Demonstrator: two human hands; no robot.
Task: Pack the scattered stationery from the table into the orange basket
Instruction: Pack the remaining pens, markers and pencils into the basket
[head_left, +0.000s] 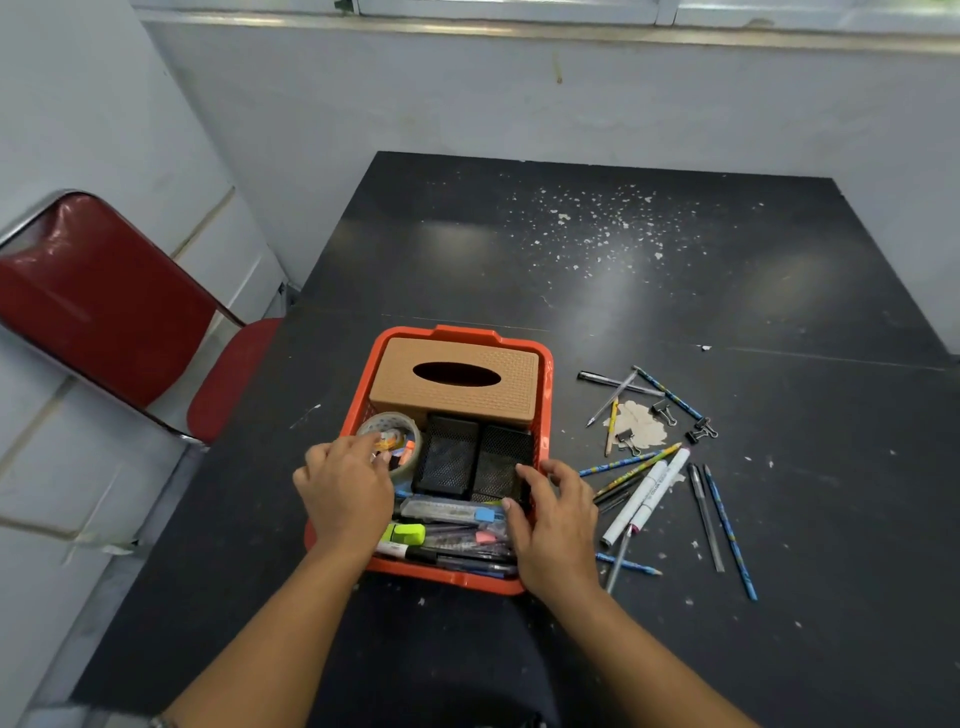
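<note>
My left hand (345, 496) and right hand (556, 525) rest with loose fingers holding nothing on the orange basket (543, 358), I think to keep it still, while pens and pencils (649, 493) and clips (662, 413) wait just right of it.

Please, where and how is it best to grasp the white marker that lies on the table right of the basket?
Probably pinch the white marker mid-barrel from above, fingers across its width: it lies flat, with pencils close beside it, so the ends are crowded.
</note>
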